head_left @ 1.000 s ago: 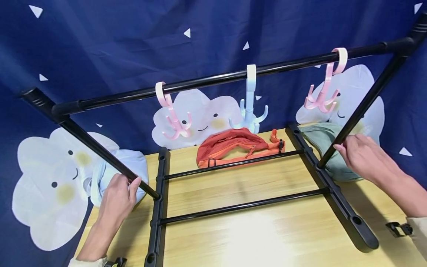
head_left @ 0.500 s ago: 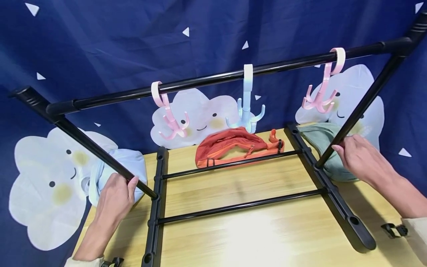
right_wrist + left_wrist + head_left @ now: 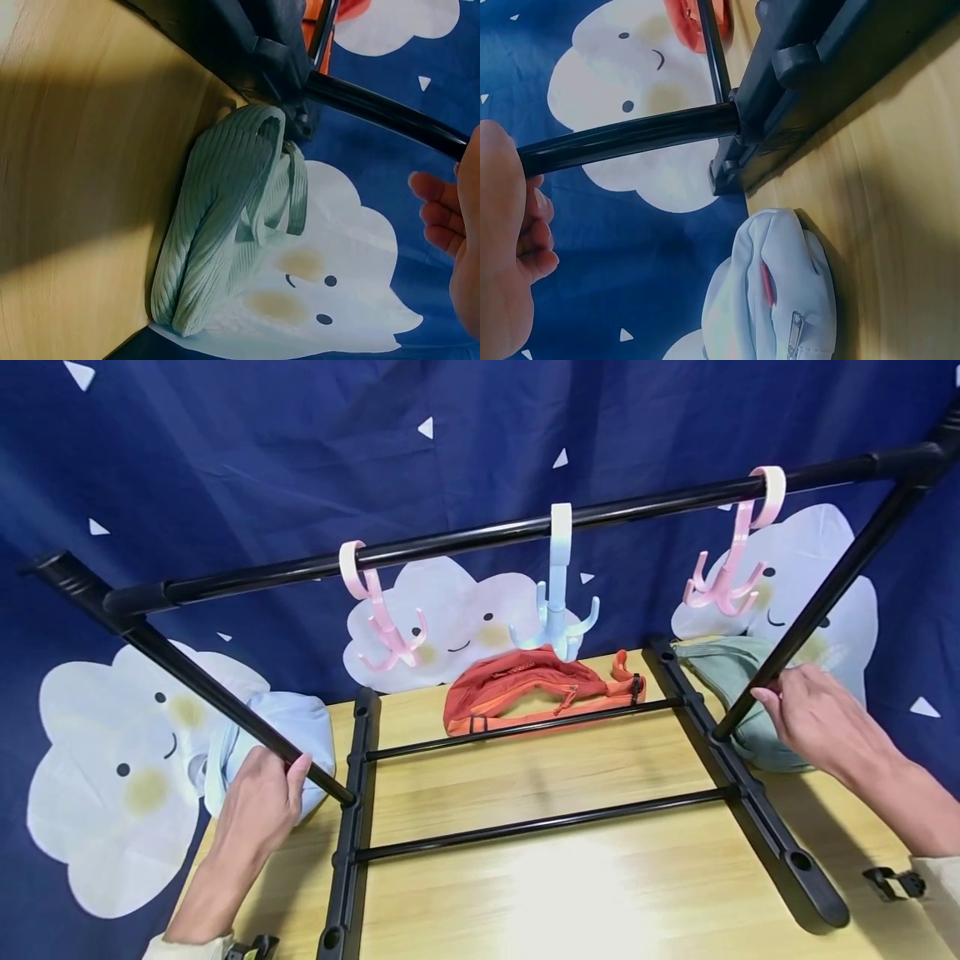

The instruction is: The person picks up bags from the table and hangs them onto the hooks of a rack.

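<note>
A black tube rack stands on the wooden table. My left hand grips its left upright low down, close above the foot bar; the left wrist view shows the fingers curled round the tube. On the other side my right hand holds the right upright in the same way. From the top bar hang a pink hook hanger at left, a light blue one in the middle and another pink one at right.
A red-orange waist bag lies at the back, behind the rack's rear crossbar. Beside the left foot sits a pale blue bag, beside the right foot a green corduroy bag. A dark blue curtain with clouds closes off the back.
Both hands keep their grip on the uprights. The rack's left side has shifted slightly left in the head view, and the view itself has moved a little.
</note>
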Motion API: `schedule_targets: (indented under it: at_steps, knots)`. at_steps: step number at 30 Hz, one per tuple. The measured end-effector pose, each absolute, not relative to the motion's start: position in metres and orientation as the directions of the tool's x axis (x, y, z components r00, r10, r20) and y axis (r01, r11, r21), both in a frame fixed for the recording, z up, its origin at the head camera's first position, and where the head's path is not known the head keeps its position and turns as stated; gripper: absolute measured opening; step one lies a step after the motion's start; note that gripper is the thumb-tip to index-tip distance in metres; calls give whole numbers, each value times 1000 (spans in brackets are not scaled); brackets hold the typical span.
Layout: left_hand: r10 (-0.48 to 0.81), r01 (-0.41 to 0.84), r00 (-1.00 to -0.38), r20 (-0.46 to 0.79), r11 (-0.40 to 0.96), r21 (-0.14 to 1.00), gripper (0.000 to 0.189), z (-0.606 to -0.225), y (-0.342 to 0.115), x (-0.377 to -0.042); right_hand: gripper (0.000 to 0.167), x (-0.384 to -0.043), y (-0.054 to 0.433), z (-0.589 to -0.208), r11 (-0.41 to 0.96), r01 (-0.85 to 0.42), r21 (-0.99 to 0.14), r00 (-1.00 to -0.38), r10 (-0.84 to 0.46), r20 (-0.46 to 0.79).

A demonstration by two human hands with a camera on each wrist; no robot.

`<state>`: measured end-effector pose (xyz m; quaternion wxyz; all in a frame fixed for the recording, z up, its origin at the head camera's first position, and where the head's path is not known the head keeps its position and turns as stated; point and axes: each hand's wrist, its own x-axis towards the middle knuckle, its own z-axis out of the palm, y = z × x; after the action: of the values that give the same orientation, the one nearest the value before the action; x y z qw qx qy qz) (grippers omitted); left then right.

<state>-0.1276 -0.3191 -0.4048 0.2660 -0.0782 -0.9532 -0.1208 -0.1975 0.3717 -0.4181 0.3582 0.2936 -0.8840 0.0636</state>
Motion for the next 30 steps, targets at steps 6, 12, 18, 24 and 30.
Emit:
schedule_targets:
  at_steps: [6,12,18,24,30]
  knots:
    - [81,215,-853,516,955,205,39,-403,-322,-127,66,-197,368,-418,820,-566,87,-576,-469,670]
    - [85,219,-852,517,954,205,38,-403,-327,-126,65,-199,364,-420,808,-581,93,-546,-472,692]
    - [84,199,-864,496,962,185,38,-401,-331,-124,65,-199,361,-421,803,-589,88,-543,-475,692]
    - [81,200,-859,506,962,185,36,-402,-335,-122,65,-200,358,-421,798,-597,85,-540,-478,693]
    - [73,196,-861,502,961,196,34,-400,-337,-120,65,-199,355,-421,807,-588,57,-569,-463,680]
